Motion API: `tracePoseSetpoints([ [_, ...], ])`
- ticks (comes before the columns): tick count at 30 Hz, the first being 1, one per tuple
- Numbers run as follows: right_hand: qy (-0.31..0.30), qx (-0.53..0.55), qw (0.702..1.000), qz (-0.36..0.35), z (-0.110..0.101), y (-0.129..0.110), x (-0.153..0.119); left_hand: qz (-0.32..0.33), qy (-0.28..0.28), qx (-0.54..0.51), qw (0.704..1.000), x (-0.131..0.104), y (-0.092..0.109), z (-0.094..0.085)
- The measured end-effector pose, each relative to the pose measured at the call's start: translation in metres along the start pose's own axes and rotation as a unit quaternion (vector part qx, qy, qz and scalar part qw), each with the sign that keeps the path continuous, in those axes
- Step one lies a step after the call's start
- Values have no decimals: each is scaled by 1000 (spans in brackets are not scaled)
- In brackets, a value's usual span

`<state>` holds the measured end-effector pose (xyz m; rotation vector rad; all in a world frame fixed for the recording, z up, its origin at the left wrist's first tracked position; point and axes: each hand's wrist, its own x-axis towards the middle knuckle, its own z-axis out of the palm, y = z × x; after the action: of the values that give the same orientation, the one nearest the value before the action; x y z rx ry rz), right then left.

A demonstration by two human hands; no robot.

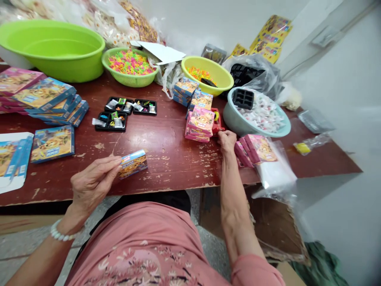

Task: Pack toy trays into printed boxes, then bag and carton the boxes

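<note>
My left hand (94, 180) pinches a small blue printed box (133, 163) by its left end, just above the front part of the table. At the near end of a red tape dispenser (218, 122), the fingers of my right hand (227, 140) are closed; what lies between the fingertips is too small to make out. Pink boxes (200, 121) are stacked just left of the dispenser and partly hide it. Behind them stand more blue boxes (186, 88). Several pink boxes (258, 148) lean in a row right of my right wrist.
Black trays (110, 124) with small packets lie mid-table. Piled blue boxes (49, 95) and a flattened carton (14, 159) are at left. Along the back stand a green tub (59, 59), a green basket (131, 79), a yellow bowl (220, 85) and a light-blue basin (253, 129).
</note>
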<state>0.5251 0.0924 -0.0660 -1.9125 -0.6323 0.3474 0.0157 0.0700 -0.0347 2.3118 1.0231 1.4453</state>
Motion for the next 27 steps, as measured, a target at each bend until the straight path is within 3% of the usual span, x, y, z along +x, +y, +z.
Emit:
tracePoseSetpoints([
  [3, 36, -15, 999, 28, 0, 3, -4, -17, 4, -7, 1000, 0, -2, 1],
  [7, 28, 9, 999, 34, -7, -7, -21, -24, 2, -25, 999, 0, -3, 2],
  [10, 17, 48, 999, -5, -11, -20, -60, -22, 6, -33, 999, 0, -2, 3],
  [13, -28, 121, 987, -106, -5, -43, -125, -22, 2, -37, 999, 2, 1, 3],
  [15, -114, 165, 966, -164, 7, -65, -176, -35, 0, -33, 999, 4, 2, 3],
  [18, -287, 192, 921, -181, 38, -97, -246, -50, 1, -24, 998, 6, 6, 2],
  [20, -362, 208, 890, -181, 63, -110, -276, -42, -3, -19, 999, 6, 8, 1],
  [23, -375, 195, 887, -185, 91, -116, -295, -17, -18, -6, 1000, 3, 11, 1],
  [27, -322, 141, 917, -188, 99, -116, -298, 2, -33, 57, 998, -2, 7, 1],
])
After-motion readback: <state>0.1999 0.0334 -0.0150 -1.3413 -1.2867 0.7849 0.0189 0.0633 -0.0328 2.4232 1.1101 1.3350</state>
